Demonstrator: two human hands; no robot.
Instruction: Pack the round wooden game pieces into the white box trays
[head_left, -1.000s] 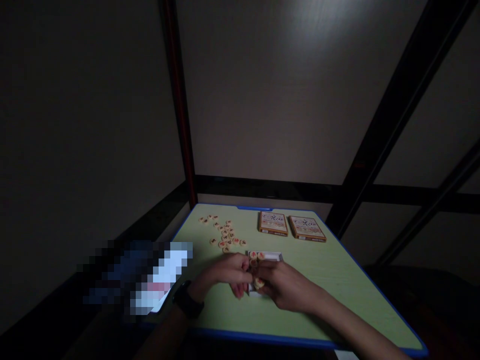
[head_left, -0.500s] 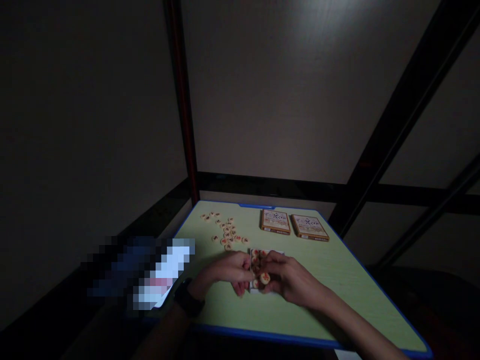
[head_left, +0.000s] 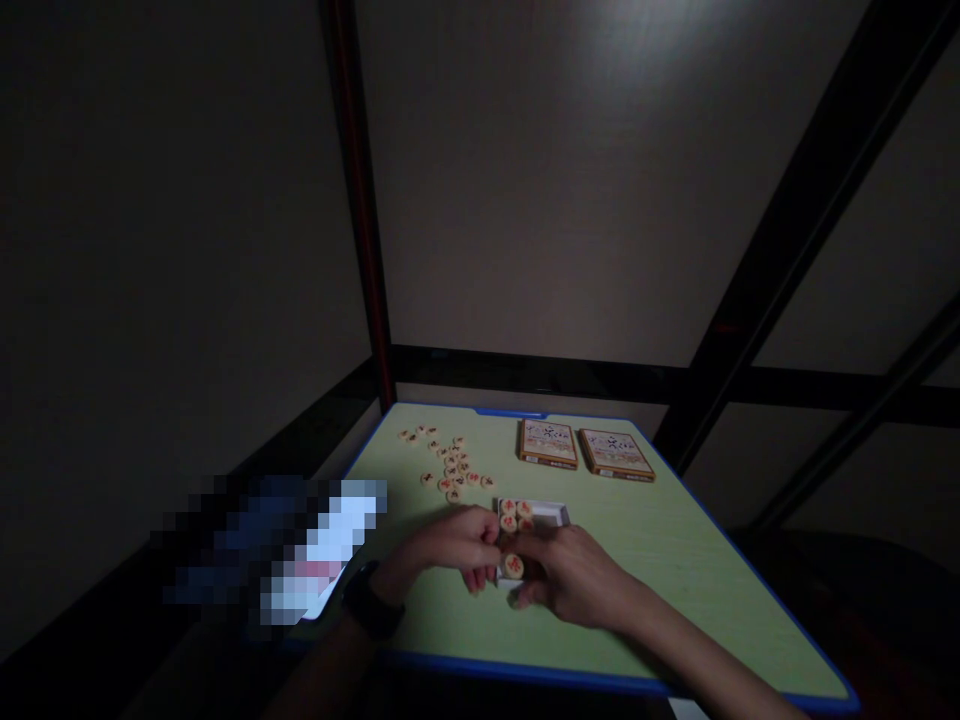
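Your left hand (head_left: 469, 540) is at the left side of the small white tray (head_left: 553, 508), its fingers curled in close; they may be steadying the rim, but you cannot tell from here how firmly they grip it. Your right hand (head_left: 566, 570) reaches over the tray from the other side, the thumb set apart from the forefinger near the front edge, and its fingertips are too hidden to tell whether they pinch a piece. Red-marked xiangqi pieces (head_left: 509, 523) lie in the tray, two rows of two towards its far left, and one red-marked piece (head_left: 513, 567) shows by itself near the front left corner, right beside your right fingers. Watch that one: a brush from your thumb or knuckle could tip it or push it against the front wall. If your left fingers bear sideways on the rim, the light-looking tray could slide on the green bench (head_left: 660, 590) and jostle those rows. Your own right hand covers the middle, so a piece sitting crooked there could go unnoticed. The loose xiangqi pieces (head_left: 451, 471) are scattered beyond your left hand; a careless sweep of that forearm could knock the nearest ones out of place.
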